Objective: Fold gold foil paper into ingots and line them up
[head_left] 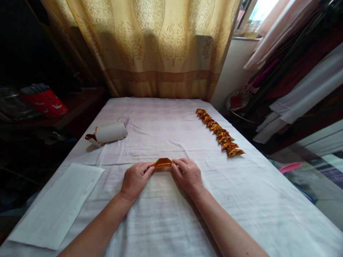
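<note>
A small folded piece of gold foil paper lies on the white cloth-covered table in front of me. My left hand pinches its left end with closed fingers. My right hand pinches its right end the same way. Both hands rest on the cloth. A row of several finished gold foil folds runs diagonally at the right, away from my hands.
A white roll with a gold foil end lies at the left. A white sheet of paper lies near the front left edge. A patterned curtain hangs behind the table. Clothes hang at the right; dark shelves stand left.
</note>
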